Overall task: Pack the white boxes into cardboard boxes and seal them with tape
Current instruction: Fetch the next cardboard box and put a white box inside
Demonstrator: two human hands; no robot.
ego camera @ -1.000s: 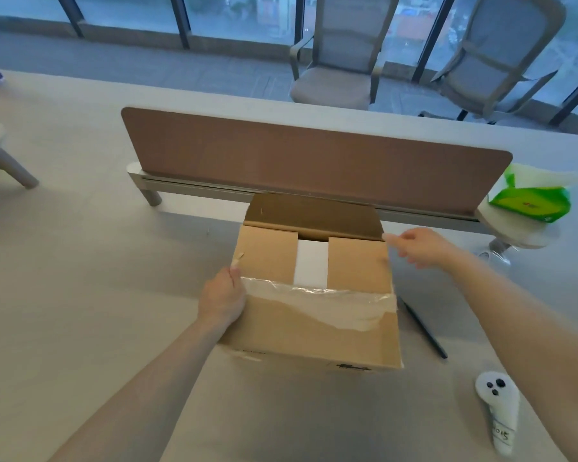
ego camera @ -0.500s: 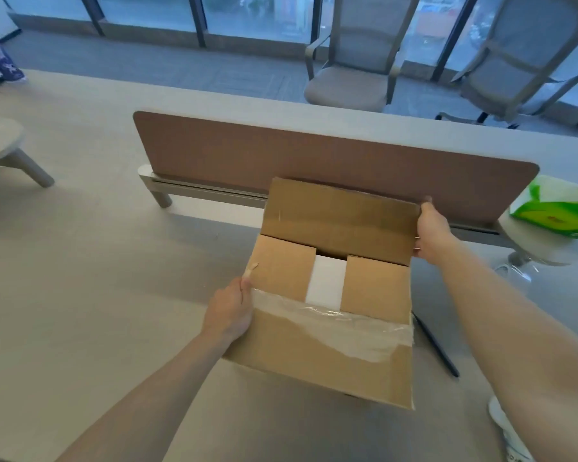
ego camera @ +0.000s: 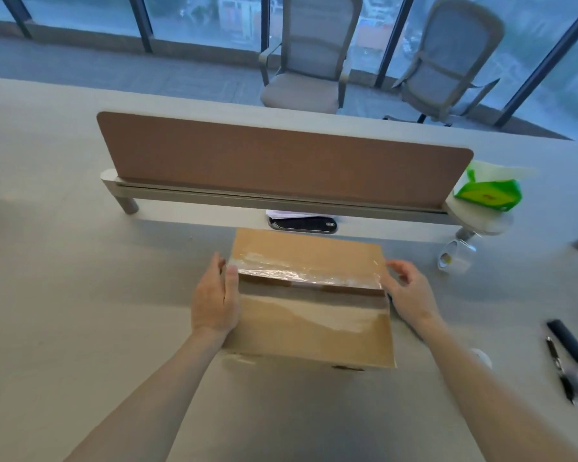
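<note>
A brown cardboard box lies on the grey table in front of me, both long flaps folded down. A strip of clear tape runs across the far flap near the seam. My left hand rests flat against the box's left edge, fingers straight, thumb by the tape's end. At the right end of the far flap, my right hand touches the edge with lightly bent fingers. The white box is hidden under the flaps.
A brown divider panel stands just behind the box, with a black slot under it. A clear tape roll and a green tissue pack are at the right. Pens lie at the far right. Two chairs stand beyond the table.
The far flap, held upright by my right hand, has come down over the opening and hides the white box. Both hands now sit at the box's side edges.
</note>
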